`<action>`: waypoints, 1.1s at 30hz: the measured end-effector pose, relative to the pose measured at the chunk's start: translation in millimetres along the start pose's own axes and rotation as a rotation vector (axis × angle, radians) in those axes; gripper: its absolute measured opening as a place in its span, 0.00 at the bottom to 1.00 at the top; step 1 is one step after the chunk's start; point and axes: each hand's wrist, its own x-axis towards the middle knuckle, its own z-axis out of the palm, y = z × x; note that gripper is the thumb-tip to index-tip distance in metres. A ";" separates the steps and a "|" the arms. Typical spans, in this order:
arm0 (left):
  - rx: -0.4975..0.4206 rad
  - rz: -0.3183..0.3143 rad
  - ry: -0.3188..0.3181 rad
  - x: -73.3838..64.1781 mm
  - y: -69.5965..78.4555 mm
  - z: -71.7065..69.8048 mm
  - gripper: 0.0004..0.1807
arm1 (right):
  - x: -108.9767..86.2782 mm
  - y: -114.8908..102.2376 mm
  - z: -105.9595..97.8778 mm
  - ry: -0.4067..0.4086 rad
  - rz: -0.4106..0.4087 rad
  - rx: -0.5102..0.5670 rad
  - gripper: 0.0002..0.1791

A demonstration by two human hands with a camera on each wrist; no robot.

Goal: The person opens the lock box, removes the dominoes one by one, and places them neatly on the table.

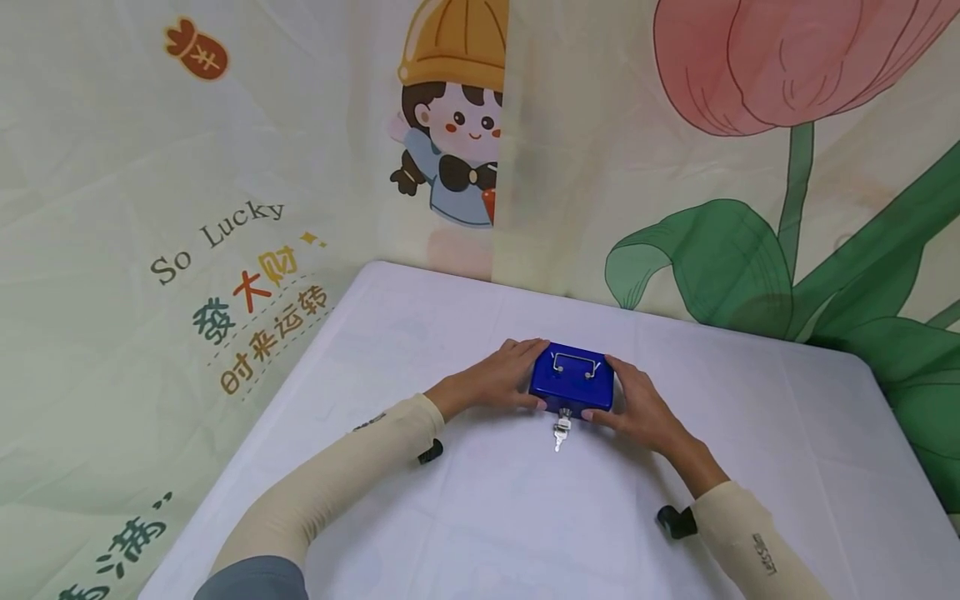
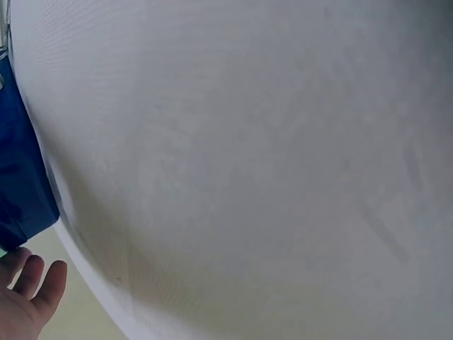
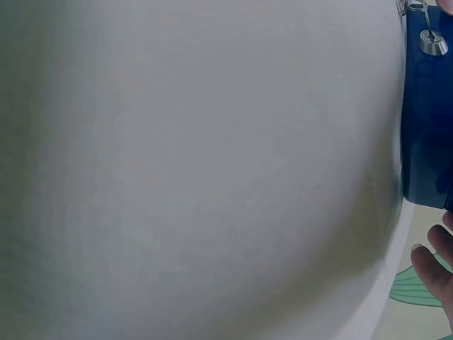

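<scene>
A small blue metal cash box [image 1: 573, 390] sits on the white table, a thin wire handle [image 1: 576, 365] on its lid. The lid is down. A key [image 1: 560, 435] hangs from the lock at its front. My left hand [image 1: 504, 377] grips the box's left side, thumb at the front corner and fingers toward the back. On the opposite side my right hand [image 1: 639, 408] holds it the same way. The left wrist view catches only the box's end [image 2: 21, 170] and a few fingers [image 2: 51, 287]. In the right wrist view the silver lock [image 3: 432, 43] shows.
The white tabletop [image 1: 480, 508] stretches around the box and out to its rounded back corners. Behind it hangs a printed cloth [image 1: 570, 208] with a cartoon figure, a large tulip and lettering. A black strap piece [image 1: 677, 522] sits under the right wrist.
</scene>
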 end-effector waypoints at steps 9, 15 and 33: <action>0.001 0.013 0.010 -0.5 -1.0 -0.5 0.57 | 0.6 -1.8 0.4 0.011 0.015 -0.026 0.58; 0.006 0.023 0.000 -2.3 0.9 -3.8 0.57 | -2.2 -2.5 1.4 0.035 0.010 -0.050 0.56; -0.052 -0.006 0.005 -6.7 1.1 -1.2 0.54 | -3.5 0.6 -0.5 0.052 -0.016 -0.070 0.54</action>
